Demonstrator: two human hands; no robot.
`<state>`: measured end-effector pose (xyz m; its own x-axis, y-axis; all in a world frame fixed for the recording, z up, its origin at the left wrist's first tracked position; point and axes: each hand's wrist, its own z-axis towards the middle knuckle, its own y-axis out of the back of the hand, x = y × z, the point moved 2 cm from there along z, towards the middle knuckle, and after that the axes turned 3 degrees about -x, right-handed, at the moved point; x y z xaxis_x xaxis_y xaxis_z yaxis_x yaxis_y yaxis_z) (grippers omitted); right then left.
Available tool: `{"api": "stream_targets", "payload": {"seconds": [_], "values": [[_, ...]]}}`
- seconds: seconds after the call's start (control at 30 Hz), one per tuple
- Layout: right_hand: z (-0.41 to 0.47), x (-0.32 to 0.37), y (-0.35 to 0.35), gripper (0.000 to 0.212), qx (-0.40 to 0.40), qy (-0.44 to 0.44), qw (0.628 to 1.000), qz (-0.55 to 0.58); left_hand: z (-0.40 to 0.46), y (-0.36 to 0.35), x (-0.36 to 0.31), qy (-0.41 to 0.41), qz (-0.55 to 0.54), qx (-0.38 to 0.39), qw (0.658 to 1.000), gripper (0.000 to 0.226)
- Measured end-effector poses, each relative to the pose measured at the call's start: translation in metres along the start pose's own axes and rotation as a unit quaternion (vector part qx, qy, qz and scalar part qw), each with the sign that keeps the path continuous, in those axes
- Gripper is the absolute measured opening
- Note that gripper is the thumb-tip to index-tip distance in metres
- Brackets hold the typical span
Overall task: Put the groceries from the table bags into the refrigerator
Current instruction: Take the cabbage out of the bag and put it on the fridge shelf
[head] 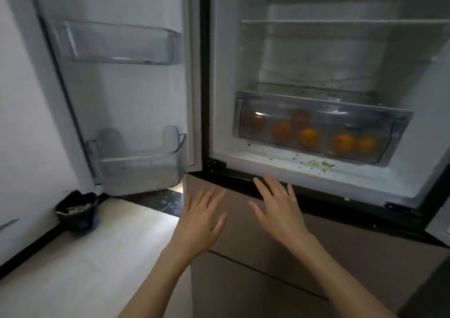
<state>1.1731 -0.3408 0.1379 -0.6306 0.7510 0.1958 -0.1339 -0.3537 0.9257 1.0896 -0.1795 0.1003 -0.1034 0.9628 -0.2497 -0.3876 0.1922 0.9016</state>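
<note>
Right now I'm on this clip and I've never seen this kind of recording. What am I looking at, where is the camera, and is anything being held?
There is no machine here: a person wears one wide-angle camera on the head, looking forward and down, so the two bare arms reaching in from the bottom are their own. The left hand and right hand are both spread flat with straight fingers in front of the beige lower panel; neither has a grip on anything. Above them the refrigerator stands with its door swung open to the left. The clear drawer inside holds several oranges. The door bins look bare. Small crumbs and a green scrap lie on the ledge under the drawer. On the floor to the left sits a dark bag.
</note>
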Motion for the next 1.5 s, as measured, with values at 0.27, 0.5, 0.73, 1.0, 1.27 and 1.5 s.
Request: {"api": "stream_targets", "payload": {"seconds": [0.27,0.5,0.73,1.0,1.27,1.5], "values": [[-0.098,0.159,-0.068,0.058,0.143,0.117,0.981,0.059,-0.202,0.044,0.097,0.152,0.044,0.027,0.987,0.086],[-0.130,0.311,-0.109,0.058,0.173,0.250,0.948,0.090,-0.333,0.107,0.170,0.326,0.086,0.011,0.941,0.060],[-0.143,0.462,-0.152,0.058,0.201,0.366,0.902,0.110,-0.421,0.154,0.257,0.456,0.076,-0.008,0.886,0.056],[-0.116,0.645,-0.202,0.057,0.208,0.448,0.857,0.146,-0.477,0.222,0.389,0.539,0.098,-0.024,0.837,0.054],[-0.098,0.800,-0.227,0.060,0.233,0.506,0.814,0.166,-0.536,0.289,0.501,0.588,0.119,-0.068,0.797,0.054],[-0.099,0.911,-0.268,0.059,0.258,0.512,0.804,0.158,-0.596,0.317,0.600,0.596,0.124,-0.079,0.790,0.054]]}}
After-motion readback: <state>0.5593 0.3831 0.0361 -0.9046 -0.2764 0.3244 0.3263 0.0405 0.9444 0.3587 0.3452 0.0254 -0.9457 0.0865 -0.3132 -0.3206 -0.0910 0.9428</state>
